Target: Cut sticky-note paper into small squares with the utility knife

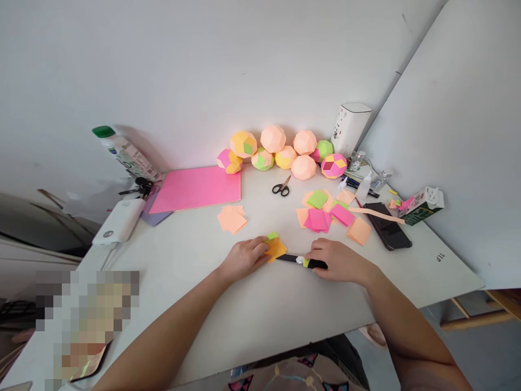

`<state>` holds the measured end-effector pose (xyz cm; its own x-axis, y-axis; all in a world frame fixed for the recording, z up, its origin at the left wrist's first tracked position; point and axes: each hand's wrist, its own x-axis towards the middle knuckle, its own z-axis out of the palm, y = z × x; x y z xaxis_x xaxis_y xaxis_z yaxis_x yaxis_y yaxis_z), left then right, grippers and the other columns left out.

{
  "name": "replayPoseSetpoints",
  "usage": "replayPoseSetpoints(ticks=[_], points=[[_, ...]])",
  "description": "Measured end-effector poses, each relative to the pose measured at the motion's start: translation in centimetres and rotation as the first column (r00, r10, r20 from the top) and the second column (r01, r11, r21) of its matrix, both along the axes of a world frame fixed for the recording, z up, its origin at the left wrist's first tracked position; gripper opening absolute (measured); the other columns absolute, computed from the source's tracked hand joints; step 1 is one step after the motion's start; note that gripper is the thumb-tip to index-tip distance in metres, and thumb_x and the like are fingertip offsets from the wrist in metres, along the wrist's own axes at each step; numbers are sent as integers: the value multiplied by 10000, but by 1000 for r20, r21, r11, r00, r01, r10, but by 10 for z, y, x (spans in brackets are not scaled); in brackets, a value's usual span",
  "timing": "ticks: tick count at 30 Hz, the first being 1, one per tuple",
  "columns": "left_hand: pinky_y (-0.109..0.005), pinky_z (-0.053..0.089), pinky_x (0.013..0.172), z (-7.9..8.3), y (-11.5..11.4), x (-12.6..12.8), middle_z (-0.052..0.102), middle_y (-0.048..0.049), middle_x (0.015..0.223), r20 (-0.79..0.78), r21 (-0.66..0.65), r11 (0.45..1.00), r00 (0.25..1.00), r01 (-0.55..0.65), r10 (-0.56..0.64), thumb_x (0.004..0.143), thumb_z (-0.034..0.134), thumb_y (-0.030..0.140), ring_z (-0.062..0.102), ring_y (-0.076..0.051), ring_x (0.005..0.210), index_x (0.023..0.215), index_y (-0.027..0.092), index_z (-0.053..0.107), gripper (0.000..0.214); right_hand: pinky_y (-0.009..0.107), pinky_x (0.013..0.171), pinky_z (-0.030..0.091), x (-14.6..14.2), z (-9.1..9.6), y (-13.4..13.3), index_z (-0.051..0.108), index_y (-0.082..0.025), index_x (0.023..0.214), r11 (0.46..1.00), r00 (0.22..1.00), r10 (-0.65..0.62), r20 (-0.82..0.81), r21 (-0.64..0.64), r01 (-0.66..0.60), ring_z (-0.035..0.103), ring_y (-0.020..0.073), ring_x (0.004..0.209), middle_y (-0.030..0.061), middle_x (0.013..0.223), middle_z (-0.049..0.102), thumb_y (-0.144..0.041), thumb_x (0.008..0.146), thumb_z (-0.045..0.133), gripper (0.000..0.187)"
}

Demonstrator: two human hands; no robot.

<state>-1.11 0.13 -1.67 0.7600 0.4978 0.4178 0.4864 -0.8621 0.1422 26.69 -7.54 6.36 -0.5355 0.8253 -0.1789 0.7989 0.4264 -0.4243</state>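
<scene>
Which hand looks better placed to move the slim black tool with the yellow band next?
Right, probably: the right hand already grips the slim black tool, whose far end reaches the small orange paper. The left hand seems occupied, holding that paper.

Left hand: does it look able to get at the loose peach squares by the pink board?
Probably yes: the peach squares lie just beyond the left hand, bare tabletop between. Its fingers are on the orange paper, though, so it may need to release that first.
</scene>
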Motion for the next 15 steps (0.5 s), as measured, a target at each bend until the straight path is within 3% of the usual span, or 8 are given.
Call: replayPoseSetpoints(ticks=[15], points=[[-234,445,524,1,0,-1,660,-52,1076,-33,-19,1000,999,13,-14,964,405,285,611,-112,632,883,202,511,157,303,722,463,1,1,0,699,-213,1108,1000,999,-29,15,-1,29,585,206,852,68,921,629,-126,771,569,372]])
